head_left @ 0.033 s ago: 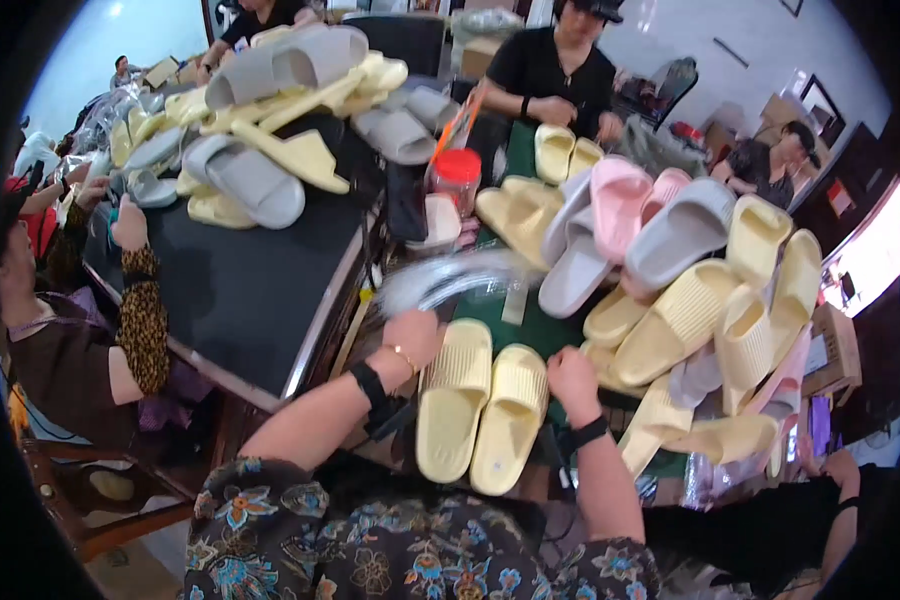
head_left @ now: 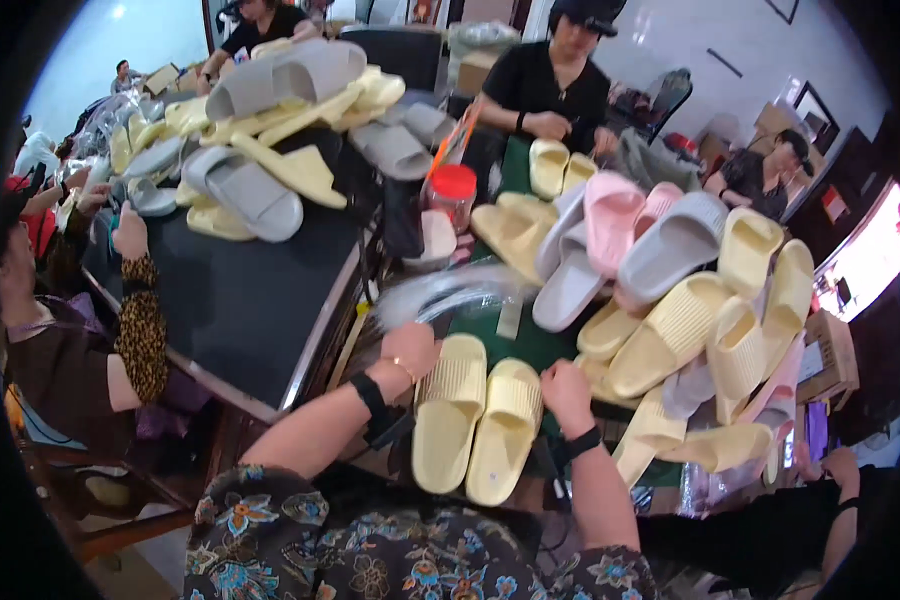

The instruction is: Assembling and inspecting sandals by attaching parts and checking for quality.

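A pair of pale yellow slippers stands side by side in front of me, ribbed straps up and heels toward my body. My left hand (head_left: 410,353) is closed at the outer edge of the left slipper (head_left: 444,450), near its strap. At the strap side of the right slipper (head_left: 498,465), my right hand (head_left: 567,392) is also curled shut. The fingertips of both hands are partly hidden. Just beyond my left hand lies a bundle of clear plastic bags (head_left: 450,295).
To the right rises a pile of yellow, grey and pink slippers (head_left: 670,315). A red-lidded jar (head_left: 452,190) stands beyond the plastic. At left, a black-topped table (head_left: 250,290) carries more slippers (head_left: 255,190). People sit around: one at left (head_left: 65,350), one across (head_left: 545,95).
The whole view has shifted slightly, so most things sit a little lower. My hands and the yellow pair keep the same places relative to each other.
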`<state>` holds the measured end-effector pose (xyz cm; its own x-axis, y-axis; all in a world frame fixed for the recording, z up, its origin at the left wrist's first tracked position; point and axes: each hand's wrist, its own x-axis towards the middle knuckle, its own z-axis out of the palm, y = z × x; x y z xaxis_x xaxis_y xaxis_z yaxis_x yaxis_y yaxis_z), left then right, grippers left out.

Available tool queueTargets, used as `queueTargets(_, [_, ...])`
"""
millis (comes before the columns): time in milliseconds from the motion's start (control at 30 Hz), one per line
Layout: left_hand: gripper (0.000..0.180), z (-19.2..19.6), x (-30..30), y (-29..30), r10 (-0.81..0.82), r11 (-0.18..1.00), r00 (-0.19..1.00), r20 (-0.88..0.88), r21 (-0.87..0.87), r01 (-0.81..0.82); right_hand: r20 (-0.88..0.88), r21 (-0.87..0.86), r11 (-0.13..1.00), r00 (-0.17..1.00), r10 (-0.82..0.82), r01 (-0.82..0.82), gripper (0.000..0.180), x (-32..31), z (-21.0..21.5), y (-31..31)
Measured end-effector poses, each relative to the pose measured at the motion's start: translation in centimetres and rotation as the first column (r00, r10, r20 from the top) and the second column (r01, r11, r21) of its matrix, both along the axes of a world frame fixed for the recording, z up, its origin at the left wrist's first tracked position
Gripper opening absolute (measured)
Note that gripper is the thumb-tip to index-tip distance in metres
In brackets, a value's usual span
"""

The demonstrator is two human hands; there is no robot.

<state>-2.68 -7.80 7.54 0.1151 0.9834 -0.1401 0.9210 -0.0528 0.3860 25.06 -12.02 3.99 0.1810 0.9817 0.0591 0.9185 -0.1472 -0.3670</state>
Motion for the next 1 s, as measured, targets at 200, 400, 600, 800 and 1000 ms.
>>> queueTargets(200, [0.029,-2.5,0.0,0.2,-0.031,0.997,0.999,-0.038,0.071,0.034,-0.031,-0.002,1.000,1.000,-0.005,0.005,0.019,-0.5,-0.1,-0.9])
queueTargets(400, [0.022,-2.1,0.3,-0.5,-0.049,0.985,0.999,-0.021,0.162,0.052,-0.188,0.082,0.996,0.980,0.058,-0.044,0.016,-0.6,0.4,-0.6])
queueTargets(600, [0.015,-0.6,2.1,-1.2,-0.136,0.920,0.987,0.086,0.380,0.094,-0.352,0.184,0.983,0.932,0.091,-0.027,0.014,-1.1,0.0,-0.2])
queueTargets(800, [0.009,-1.1,5.2,-1.3,-0.227,0.951,0.715,0.662,0.308,0.016,-0.681,0.245,0.969,0.706,0.194,-0.030,0.013,-4.6,3.2,0.9])
queueTargets(1000, [0.014,-3.0,5.7,-1.4,-0.258,0.949,0.658,0.707,0.311,0.038,-0.811,0.184,0.980,0.553,0.192,-0.070,0.011,-6.4,1.6,0.2])
